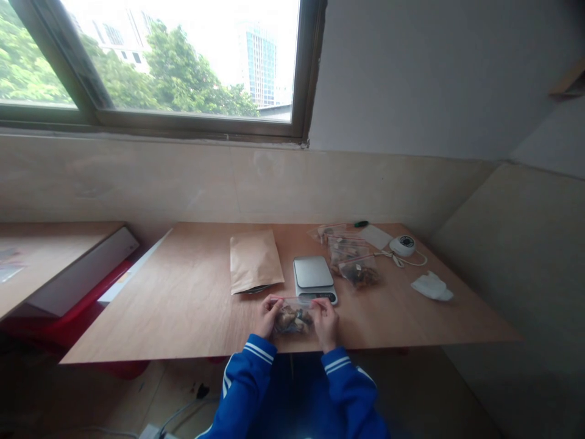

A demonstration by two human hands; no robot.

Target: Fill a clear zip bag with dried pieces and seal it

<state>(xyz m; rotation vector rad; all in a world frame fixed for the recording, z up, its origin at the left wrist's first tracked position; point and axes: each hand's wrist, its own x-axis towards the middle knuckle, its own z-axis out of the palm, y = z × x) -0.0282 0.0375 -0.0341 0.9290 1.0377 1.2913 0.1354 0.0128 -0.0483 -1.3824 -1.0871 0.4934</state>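
Note:
Near the table's front edge, a clear zip bag [294, 321] with brown, lumpy pieces inside is stretched between my hands. My left hand [269, 314] pinches its upper left corner. The upper right corner is pinched in my right hand [326, 321]. Just beyond the bag lies a white kitchen scale [314, 277] with a bare metal plate; the bag's top edge overlaps the scale's front in view. A brown kraft paper pouch [256, 262] lies flat, left of the scale. What the pieces are is too small to make out.
Several filled zip bags [359, 271] lie right of the scale. Behind them are a white card [375, 236] and a dark green object [361, 224]. A round white device [402, 245] with a cable and a crumpled white tissue [432, 286] lie further right.

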